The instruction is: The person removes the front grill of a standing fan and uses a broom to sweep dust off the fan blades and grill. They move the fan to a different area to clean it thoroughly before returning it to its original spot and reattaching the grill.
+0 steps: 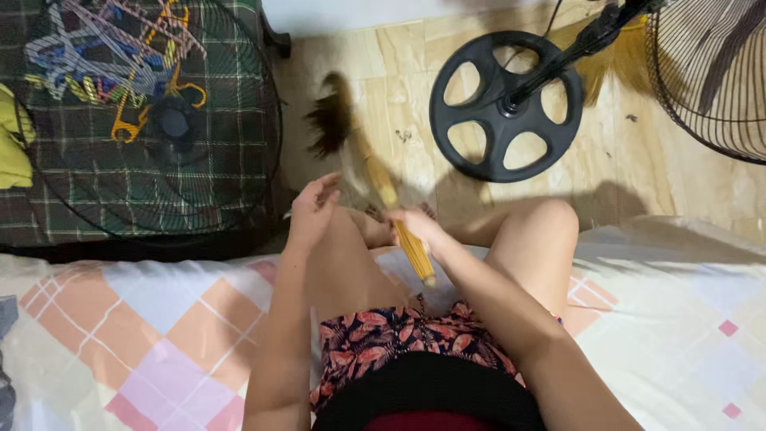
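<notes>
I am sitting on the edge of a bed [144, 335] with a checked sheet in pink, peach and pale blue squares, my bare knees out over the floor. My right hand [415, 226] is clenched around the yellow handle of a small hand broom [375, 179], gripping it near the lower part of the shaft; the butt end of the handle sticks out below my fist and points back toward my lap. From my grip the broom slants up and away to the left, and its dark bristle head hangs over the pale tiled floor [399, 88], blurred at the tip.

My left hand [313, 209] is released and holds nothing: the fingers are loosely spread, the palm turned toward the broom shaft, just beside it but not touching it as far as I can see. It hovers above my left knee.

Beyond my right hand, farther out on the floor, lies the round black base of a stand fan [506, 106], with its pole leaning off to the upper right. To the far right of that hand is a wire fan grille [710, 72]. Off past my left hand, a second round fan guard [159, 120] stands in front of a dark green plaid cloth, with a tangle of coloured clothes hangers [112, 64] showing behind its wires.
</notes>
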